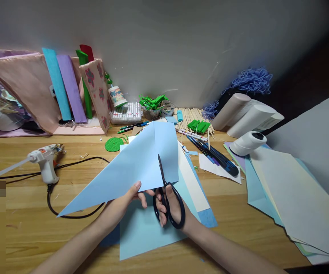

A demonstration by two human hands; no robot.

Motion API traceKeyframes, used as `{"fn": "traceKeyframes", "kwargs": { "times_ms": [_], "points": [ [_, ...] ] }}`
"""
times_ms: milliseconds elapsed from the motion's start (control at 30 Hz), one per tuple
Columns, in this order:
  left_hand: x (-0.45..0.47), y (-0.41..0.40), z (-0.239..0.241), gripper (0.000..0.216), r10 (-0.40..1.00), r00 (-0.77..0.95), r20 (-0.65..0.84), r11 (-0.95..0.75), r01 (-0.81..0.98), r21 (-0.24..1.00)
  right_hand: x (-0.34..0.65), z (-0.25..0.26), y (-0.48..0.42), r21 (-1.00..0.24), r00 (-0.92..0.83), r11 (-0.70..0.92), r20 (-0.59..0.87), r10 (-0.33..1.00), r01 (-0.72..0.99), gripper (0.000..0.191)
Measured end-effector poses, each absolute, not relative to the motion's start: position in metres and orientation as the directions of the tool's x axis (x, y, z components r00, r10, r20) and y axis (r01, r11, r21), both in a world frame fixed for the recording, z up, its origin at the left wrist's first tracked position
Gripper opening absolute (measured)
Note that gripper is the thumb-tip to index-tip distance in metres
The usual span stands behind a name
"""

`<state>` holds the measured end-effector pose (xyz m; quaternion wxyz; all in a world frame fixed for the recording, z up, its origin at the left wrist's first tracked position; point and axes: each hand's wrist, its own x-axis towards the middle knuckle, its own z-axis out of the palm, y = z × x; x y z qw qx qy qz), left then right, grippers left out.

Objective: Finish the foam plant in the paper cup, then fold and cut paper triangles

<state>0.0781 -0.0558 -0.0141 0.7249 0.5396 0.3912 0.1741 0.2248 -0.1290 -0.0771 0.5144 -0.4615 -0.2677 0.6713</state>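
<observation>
My left hand [132, 198] pinches the near edge of a large light-blue sheet of paper [130, 160], with the thumb on top and the fingers beneath. The sheet is raised off the table, folded along a crease near its far end, and tapers to a point at the left. In my right hand [171, 205] is a pair of black-handled scissors [162, 169], fingers and thumb through the loops. The blades point away from me at the sheet's near edge, one lying over the paper. Under both hands lies a pale aqua sheet [141, 236].
At left a white glue gun [46, 161] stands with its black cable looping towards the paper. Behind are a pink box [96, 95], a marker case [126, 113] and wooden sticks [191, 114]. A black utility knife [224, 161] and stacked paper sheets [304, 190] lie at right.
</observation>
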Motion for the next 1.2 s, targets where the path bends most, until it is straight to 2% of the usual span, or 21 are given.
{"fn": "traceKeyframes", "kwargs": {
  "times_ms": [133,367,567,1200],
  "points": [
    [0.077,-0.055,-0.017,0.044,0.662,0.639,-0.391,0.384,0.159,0.910,0.226,-0.075,-0.130,-0.849,-0.023,-0.308,-0.330,0.944,-0.430,0.058],
    [0.076,-0.053,-0.019,0.043,0.681,0.619,-0.391,0.362,0.180,0.915,0.230,-0.065,-0.126,-0.836,-0.098,-0.398,-0.392,0.915,-0.378,0.072],
    [0.076,-0.054,-0.011,0.048,0.629,0.658,-0.415,0.341,0.246,0.907,0.236,-0.067,-0.123,-0.872,-0.093,-0.382,-0.372,0.924,-0.306,0.075],
    [0.078,-0.055,-0.010,0.045,0.619,0.662,-0.422,0.373,0.225,0.900,0.234,-0.069,-0.124,-0.885,-0.020,-0.336,-0.348,0.937,-0.321,0.065]
  ]
}}
